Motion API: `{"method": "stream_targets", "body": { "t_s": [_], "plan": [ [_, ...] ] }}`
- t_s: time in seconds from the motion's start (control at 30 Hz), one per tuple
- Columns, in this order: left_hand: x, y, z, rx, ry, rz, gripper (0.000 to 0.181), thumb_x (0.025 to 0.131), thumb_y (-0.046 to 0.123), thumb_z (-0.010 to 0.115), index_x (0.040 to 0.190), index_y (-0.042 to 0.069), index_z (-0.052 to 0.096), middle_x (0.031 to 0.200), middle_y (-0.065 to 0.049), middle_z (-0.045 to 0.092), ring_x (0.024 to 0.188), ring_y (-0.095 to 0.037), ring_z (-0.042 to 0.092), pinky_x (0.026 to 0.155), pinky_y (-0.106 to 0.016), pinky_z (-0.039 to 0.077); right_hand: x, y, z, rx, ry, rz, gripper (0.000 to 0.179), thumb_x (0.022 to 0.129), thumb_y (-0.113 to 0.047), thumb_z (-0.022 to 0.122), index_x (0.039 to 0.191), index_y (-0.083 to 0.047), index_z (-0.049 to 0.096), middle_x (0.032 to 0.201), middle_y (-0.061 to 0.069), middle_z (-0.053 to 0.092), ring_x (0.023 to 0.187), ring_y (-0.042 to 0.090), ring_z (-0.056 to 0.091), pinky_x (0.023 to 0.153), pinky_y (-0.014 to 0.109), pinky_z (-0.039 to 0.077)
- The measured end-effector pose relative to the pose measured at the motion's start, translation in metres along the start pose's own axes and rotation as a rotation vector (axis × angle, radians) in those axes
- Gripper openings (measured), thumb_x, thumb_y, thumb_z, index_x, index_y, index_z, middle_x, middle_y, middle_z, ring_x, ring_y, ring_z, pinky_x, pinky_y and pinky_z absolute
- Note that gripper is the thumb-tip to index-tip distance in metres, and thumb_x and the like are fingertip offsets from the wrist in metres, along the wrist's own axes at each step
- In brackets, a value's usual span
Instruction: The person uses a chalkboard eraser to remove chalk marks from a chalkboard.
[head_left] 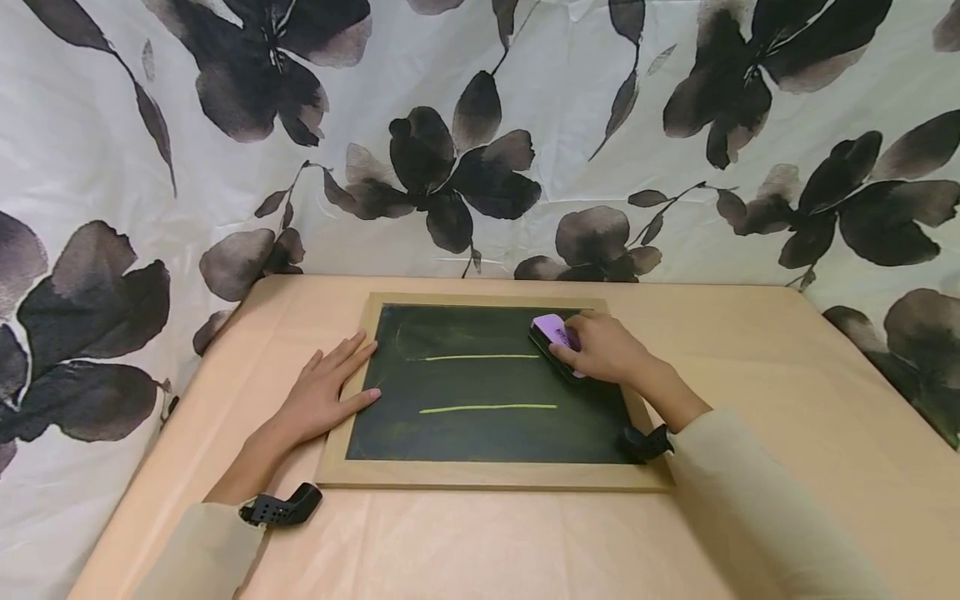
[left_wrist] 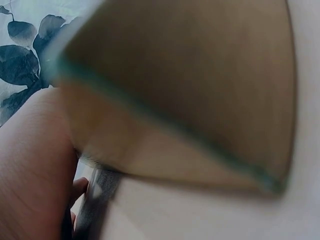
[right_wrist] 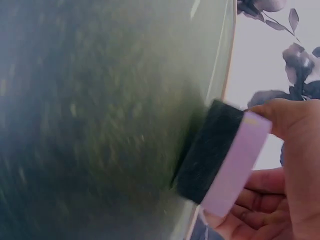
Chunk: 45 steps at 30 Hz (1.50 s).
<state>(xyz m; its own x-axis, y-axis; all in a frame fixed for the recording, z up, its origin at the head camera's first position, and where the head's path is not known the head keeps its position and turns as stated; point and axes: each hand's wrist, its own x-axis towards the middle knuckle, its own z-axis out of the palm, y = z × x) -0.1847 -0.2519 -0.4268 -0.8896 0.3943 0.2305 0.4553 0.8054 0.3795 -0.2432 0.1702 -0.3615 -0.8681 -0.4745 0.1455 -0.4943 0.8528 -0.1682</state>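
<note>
A chalkboard (head_left: 480, 437) with a pale wooden frame lies on the table. Two yellow chalk lines cross it: the upper line (head_left: 480, 357) ends near the eraser, and the lower line (head_left: 487, 408) runs below it. My right hand (head_left: 611, 354) grips a chalkboard eraser (head_left: 551, 327), purple on top with black felt beneath, at the board's upper right. Close up in the right wrist view, the eraser (right_wrist: 225, 157) sits between thumb and fingers, felt side toward the board. With fingers extended, my left hand (head_left: 322, 392) rests on the board's left frame edge.
Peach cloth covers the table (head_left: 480, 542). Behind it hangs a white curtain (head_left: 570, 100) with dark flowers. Each wrist carries a black strap device (head_left: 281, 507). A blurred brown shape (left_wrist: 200, 65) fills much of the left wrist view; I cannot tell what it is.
</note>
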Motion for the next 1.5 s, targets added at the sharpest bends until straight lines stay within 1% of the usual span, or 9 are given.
{"method": "stream_targets", "body": {
  "t_s": [0.17,0.33,0.53,0.67,0.93,1.1,1.2,1.33,1.5],
  "plan": [
    [0.002,0.0,-0.002,0.012,-0.013,-0.009,0.076,0.092,0.05,0.057,0.152,0.014,0.029,0.159,-0.009,0.016,0.142,-0.035,0.018,0.111,-0.059,0.005,0.006,-0.007,0.006,0.026,0.046,-0.027,0.038,0.087,-0.037,0.066,0.089,0.001,0.066,0.069,0.004,0.053,0.064,0.019,0.047,0.057,0.031,0.035],
    [0.003,-0.001,-0.003,0.014,-0.012,-0.018,0.075,0.092,0.049,0.058,0.152,0.014,0.03,0.158,-0.01,0.016,0.142,-0.036,0.018,0.11,-0.059,0.006,0.013,-0.02,0.011,0.062,0.069,-0.051,0.037,0.085,-0.037,0.069,0.085,0.0,0.066,0.066,0.002,0.05,0.063,0.018,0.046,0.055,0.03,0.032],
    [0.002,0.0,-0.003,0.008,-0.008,-0.023,0.075,0.092,0.048,0.058,0.152,0.013,0.03,0.158,-0.01,0.017,0.142,-0.037,0.019,0.11,-0.06,0.006,0.022,-0.038,0.017,0.097,0.064,-0.076,0.045,0.083,-0.038,0.071,0.102,0.003,0.069,0.076,0.004,0.059,0.069,0.019,0.05,0.059,0.031,0.038],
    [0.003,0.001,0.0,0.007,-0.006,-0.023,0.075,0.092,0.048,0.059,0.152,0.012,0.03,0.158,-0.011,0.017,0.142,-0.037,0.019,0.11,-0.06,0.006,0.025,-0.045,0.02,0.108,0.06,-0.078,0.049,0.083,-0.039,0.071,0.108,0.003,0.069,0.081,0.005,0.058,0.07,0.019,0.05,0.059,0.032,0.04],
    [0.006,0.005,0.008,-0.001,-0.006,-0.026,0.075,0.092,0.049,0.058,0.152,0.013,0.031,0.158,-0.01,0.017,0.142,-0.036,0.019,0.11,-0.059,0.006,0.015,-0.047,0.021,0.092,0.016,0.041,0.067,0.083,-0.052,0.069,0.125,0.0,0.061,0.102,0.011,0.059,0.08,0.021,0.055,0.062,0.035,0.046],
    [0.008,0.005,0.009,0.006,-0.011,-0.034,0.075,0.092,0.05,0.057,0.152,0.014,0.029,0.159,-0.009,0.016,0.142,-0.036,0.018,0.111,-0.059,0.005,0.009,-0.047,0.019,0.086,0.004,0.083,0.079,0.08,-0.06,0.067,0.132,-0.001,0.055,0.106,0.013,0.055,0.081,0.023,0.055,0.062,0.038,0.049],
    [0.008,0.005,0.01,0.007,-0.01,-0.037,0.075,0.092,0.05,0.057,0.152,0.014,0.029,0.159,-0.009,0.015,0.142,-0.035,0.017,0.111,-0.059,0.005,0.006,-0.048,0.017,0.097,-0.004,0.074,0.075,0.081,-0.053,0.071,0.134,-0.002,0.054,0.105,0.013,0.055,0.079,0.022,0.055,0.06,0.036,0.047],
    [0.009,0.005,0.009,0.008,-0.009,-0.037,0.075,0.092,0.05,0.057,0.152,0.014,0.029,0.159,-0.009,0.015,0.142,-0.035,0.017,0.111,-0.059,0.005,0.009,-0.048,0.017,0.184,0.034,0.04,0.064,0.08,-0.038,0.077,0.127,0.002,0.059,0.097,0.012,0.056,0.074,0.02,0.052,0.058,0.032,0.044],
    [0.01,0.006,0.007,0.01,-0.007,-0.044,0.075,0.092,0.05,0.057,0.153,0.015,0.028,0.159,-0.009,0.015,0.143,-0.035,0.017,0.111,-0.059,0.005,0.021,-0.054,0.023,0.272,0.082,0.006,0.058,0.078,-0.033,0.079,0.119,0.004,0.065,0.088,0.009,0.056,0.072,0.019,0.049,0.06,0.03,0.042]
  ]
}}
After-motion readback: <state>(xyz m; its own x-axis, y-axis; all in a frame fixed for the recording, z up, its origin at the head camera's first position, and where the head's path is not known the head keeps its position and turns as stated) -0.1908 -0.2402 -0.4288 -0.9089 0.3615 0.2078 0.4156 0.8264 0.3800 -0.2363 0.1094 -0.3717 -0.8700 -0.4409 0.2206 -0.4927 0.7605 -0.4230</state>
